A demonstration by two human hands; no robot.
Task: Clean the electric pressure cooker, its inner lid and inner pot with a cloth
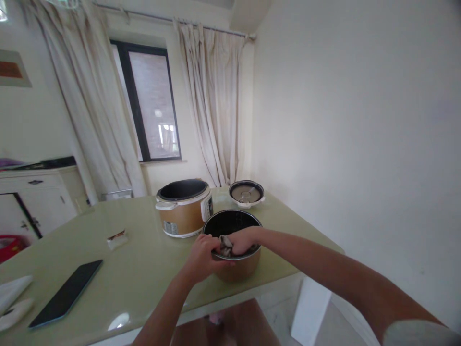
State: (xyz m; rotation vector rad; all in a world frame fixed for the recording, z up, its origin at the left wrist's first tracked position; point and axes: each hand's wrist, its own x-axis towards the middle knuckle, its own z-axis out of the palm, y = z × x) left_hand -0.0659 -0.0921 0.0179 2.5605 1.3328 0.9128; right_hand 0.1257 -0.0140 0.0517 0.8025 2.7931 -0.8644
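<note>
A round inner cooking pot (234, 269), dark inside and bronze outside, stands near the table's front edge. My left hand (202, 259) grips the pot's near rim, fingers curled over it. My right hand (242, 241) is closed on a small grey cloth (226, 246) and presses it against the inside of the pot near the rim. Behind the pot stands a gold and white rice cooker body (183, 207), open with no lid. Its round lid (247, 193) lies on the table further back, to the right.
The pale green glossy table (144, 269) also carries a dark phone (66, 293) at the front left, a small wrapped packet (117, 239) and white items at the far left edge. A white cabinet, curtains and a window stand behind; a white wall runs along the right.
</note>
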